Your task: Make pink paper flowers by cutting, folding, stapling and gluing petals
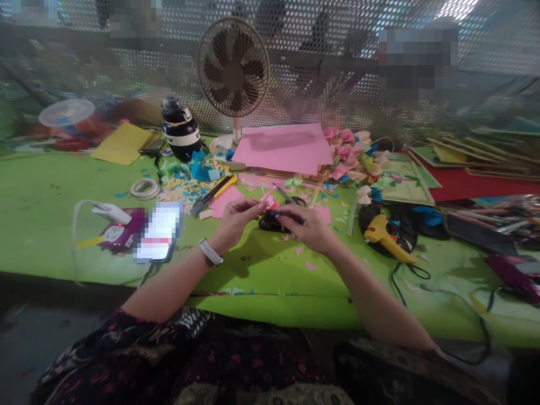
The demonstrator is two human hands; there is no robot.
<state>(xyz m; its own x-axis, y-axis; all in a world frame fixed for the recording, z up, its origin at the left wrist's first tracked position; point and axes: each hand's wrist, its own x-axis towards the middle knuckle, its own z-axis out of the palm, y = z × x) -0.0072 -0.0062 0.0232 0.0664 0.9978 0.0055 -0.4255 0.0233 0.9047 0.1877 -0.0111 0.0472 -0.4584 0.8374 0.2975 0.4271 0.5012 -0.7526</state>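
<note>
My left hand (237, 223) pinches a small piece of pink paper (269, 200) between thumb and fingertips, above the middle of the green table. Close beside it, my right hand (310, 226) has its fingers pressed together near the paper. A bit of dark blue shows at those fingertips, too small to name. Under the hands lies a dark object (270, 223), mostly covered by them. Scissors (296, 200) with black handles rest just behind my right hand. Pink paper scraps (311, 265) are scattered around.
A fan (233, 67), a black bottle (181, 132) and pink sheets (287, 149) stand or lie at the back. Paper flowers (348, 154) are heaped beside them. A lit phone (159, 232) is at left, a yellow glue gun (388, 239) at right, with trailing cords.
</note>
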